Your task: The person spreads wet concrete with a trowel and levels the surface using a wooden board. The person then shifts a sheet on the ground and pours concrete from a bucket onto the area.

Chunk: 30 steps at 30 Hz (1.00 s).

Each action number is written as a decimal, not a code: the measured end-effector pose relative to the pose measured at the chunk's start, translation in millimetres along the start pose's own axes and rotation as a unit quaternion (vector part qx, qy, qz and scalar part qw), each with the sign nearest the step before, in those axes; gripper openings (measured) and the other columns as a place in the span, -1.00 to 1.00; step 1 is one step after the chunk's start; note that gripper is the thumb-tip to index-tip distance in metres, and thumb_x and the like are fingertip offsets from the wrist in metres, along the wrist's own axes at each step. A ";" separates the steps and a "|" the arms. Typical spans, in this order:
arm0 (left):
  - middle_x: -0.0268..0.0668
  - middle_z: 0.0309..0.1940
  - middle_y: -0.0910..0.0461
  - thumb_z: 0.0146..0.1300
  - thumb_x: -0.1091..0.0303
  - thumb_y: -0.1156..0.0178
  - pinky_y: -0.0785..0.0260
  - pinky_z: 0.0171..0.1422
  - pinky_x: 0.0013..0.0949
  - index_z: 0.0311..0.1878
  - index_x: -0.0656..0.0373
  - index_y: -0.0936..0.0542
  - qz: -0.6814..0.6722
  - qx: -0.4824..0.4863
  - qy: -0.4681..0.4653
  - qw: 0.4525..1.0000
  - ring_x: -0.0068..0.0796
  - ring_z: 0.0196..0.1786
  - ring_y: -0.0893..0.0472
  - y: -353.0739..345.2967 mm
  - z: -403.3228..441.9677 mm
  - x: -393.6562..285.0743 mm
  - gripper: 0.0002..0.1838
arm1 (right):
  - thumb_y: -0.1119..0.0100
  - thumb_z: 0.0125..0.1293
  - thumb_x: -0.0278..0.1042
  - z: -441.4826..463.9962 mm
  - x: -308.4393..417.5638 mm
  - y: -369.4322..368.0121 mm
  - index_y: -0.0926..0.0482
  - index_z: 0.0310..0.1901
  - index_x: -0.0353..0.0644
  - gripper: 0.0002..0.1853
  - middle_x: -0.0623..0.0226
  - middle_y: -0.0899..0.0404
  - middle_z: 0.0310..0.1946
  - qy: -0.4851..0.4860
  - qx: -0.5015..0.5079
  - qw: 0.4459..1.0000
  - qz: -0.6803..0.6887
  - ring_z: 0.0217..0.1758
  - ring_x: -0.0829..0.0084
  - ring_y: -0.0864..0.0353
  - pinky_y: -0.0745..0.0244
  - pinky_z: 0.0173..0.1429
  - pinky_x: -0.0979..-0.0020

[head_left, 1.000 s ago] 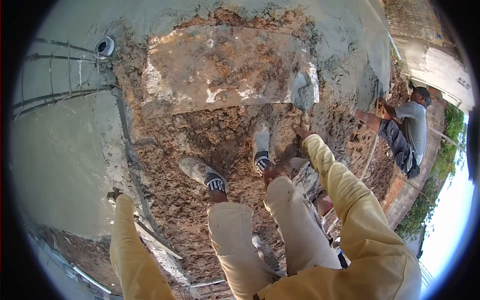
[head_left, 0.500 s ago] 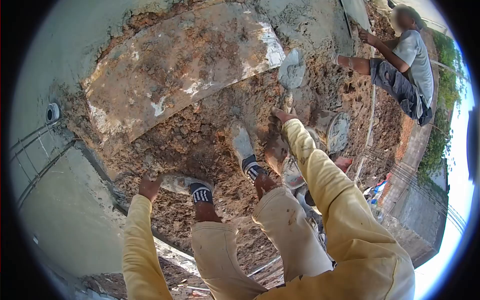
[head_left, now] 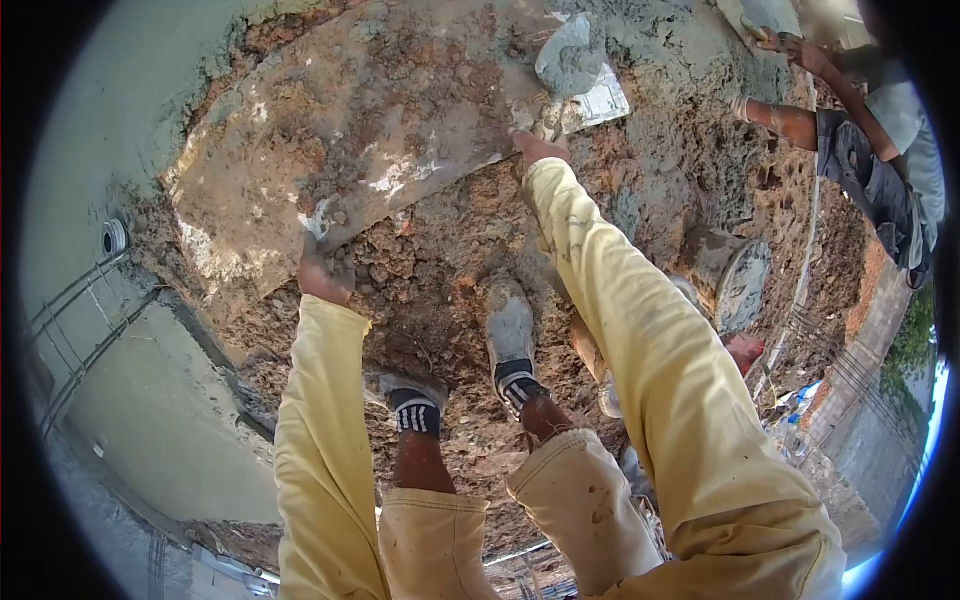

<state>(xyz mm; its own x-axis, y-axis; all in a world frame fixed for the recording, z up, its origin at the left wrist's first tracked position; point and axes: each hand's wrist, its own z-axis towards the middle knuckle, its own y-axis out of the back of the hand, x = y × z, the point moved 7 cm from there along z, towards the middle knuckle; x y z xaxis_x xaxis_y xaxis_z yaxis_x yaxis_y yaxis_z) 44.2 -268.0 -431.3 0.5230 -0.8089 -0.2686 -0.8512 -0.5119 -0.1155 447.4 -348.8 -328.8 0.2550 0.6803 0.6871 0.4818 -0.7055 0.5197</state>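
Observation:
A large mud-smeared sheet (head_left: 400,150) with whitish patches lies on the soil in front of me. My left hand (head_left: 327,272) is at its near edge, fingers closed over the edge; mud partly hides the fingertips. In my right hand (head_left: 541,150) is the handle of a trowel (head_left: 570,58), its grey, mortar-coated blade pointing away from me. The blade lies over the sheet's right end, beside a white corner.
My muddy boots (head_left: 510,315) stand on loose reddish soil. A mud-caked bucket (head_left: 745,285) lies tipped at right. Another person (head_left: 865,150) crouches at upper right, holding a tool. Wet grey mortar surrounds the sheet; a pipe end (head_left: 114,237) and rebar (head_left: 90,335) are at left.
My left hand has moved forward from beside my boot to the sheet's edge. My right hand has carried the trowel forward and left, over the sheet. The view has shifted.

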 end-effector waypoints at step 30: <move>-0.30 -0.13 -0.56 0.25 0.24 -0.24 -0.40 -0.10 -0.27 -0.04 0.11 -0.56 -0.067 -0.099 -0.060 0.991 -0.40 -0.15 -0.51 15.4 -255.5 30.3 -0.73 | -0.32 -0.06 -0.35 -17.5 117.8 115.2 -0.19 0.34 -0.41 -0.13 0.00 -0.56 0.03 0.134 0.072 0.983 -0.105 -0.01 0.17 -0.57 -0.41 0.16 0.34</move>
<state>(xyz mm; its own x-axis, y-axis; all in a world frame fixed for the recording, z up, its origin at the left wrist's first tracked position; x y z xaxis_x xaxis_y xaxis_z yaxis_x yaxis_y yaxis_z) 58.2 -374.3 -196.9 0.6123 -0.6954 -0.3762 -0.7425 -0.6692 0.0286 518.3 -353.4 -179.1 -0.0835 0.7177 0.6913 0.6186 -0.5065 0.6006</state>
